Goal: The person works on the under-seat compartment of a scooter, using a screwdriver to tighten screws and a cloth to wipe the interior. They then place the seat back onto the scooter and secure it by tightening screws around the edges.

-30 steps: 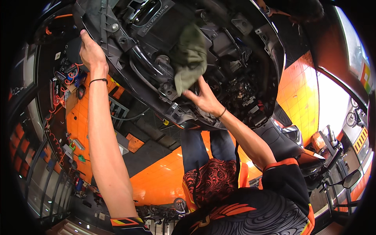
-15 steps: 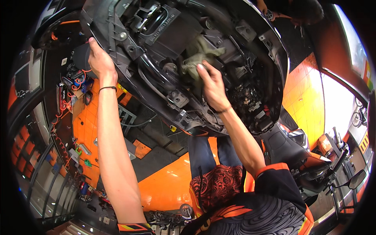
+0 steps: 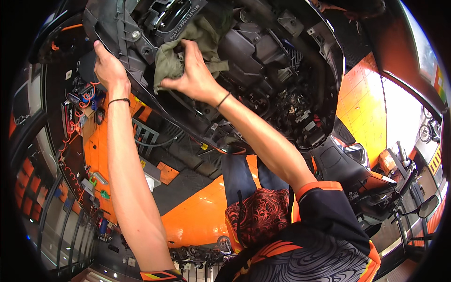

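Note:
An uncovered motor scooter body (image 3: 256, 44), black with bare frame tubes and plastic parts, fills the top of the view. My left hand (image 3: 112, 73) grips the outer edge of its black side panel (image 3: 117, 35); the thumb points up, and the fingers are hidden behind the panel. My right hand (image 3: 199, 77) holds a crumpled olive-green cloth (image 3: 202, 35) against the left part of the scooter body. Its thumb and forefinger press into the folds, while the other fingers are covered by the cloth and hand.
Another scooter with a black seat (image 3: 329, 164) stands close on my right. A coiled orange air hose (image 3: 66, 145) hangs beside boxes and tools on the left. Part of another person (image 3: 361, 7) shows at the top right. Below lies an orange tiled floor (image 3: 197, 216).
My right hand has moved left and up with the cloth, which is now spread wider over the frame. The left hand keeps its grip; the whole view has shifted slightly.

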A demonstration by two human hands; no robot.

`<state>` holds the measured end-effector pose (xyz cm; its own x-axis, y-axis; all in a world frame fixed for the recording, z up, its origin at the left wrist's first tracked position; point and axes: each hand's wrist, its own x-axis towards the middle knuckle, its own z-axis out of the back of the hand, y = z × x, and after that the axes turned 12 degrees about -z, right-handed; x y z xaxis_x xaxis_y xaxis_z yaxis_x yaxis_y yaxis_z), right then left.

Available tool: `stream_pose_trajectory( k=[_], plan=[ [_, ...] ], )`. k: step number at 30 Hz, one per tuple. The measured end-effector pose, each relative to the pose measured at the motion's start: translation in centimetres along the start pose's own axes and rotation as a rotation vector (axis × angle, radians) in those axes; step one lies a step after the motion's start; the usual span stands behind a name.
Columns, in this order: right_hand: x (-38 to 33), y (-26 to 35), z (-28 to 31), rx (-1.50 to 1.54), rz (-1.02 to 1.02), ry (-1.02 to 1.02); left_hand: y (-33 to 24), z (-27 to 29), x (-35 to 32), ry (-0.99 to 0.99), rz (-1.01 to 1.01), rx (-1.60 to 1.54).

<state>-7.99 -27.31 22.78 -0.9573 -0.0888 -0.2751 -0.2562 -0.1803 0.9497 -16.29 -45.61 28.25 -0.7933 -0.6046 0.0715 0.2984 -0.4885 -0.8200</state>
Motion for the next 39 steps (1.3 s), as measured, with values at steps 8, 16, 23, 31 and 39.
stream_pose_trajectory(
  k=[8, 16, 23, 31, 39],
  plan=[
    [-5.0, -11.3, 6.8, -0.085, 0.187, 0.245, 0.1, -0.2, 0.4, 0.014, 0.062, -0.085],
    [-19.4, -12.6, 14.1, -0.137, -0.648, 0.488, -0.7, -0.4, -0.3, 0.022, 0.093, -0.234],
    [-14.6, -9.0, 9.0, 0.260, -0.142, 0.224, -0.8, -0.5, -0.6, 0.056, 0.081, -0.246],
    [-16.0, -8.8, 10.2, -0.002, -0.046, 0.270, -1.0, -0.5, -0.5, 0.083, 0.110, -0.270],
    [-21.7, -17.4, 14.2, -0.088, -0.430, 0.267, -1.4, -0.6, -0.9, 0.082, 0.087, -0.170]
  ],
)
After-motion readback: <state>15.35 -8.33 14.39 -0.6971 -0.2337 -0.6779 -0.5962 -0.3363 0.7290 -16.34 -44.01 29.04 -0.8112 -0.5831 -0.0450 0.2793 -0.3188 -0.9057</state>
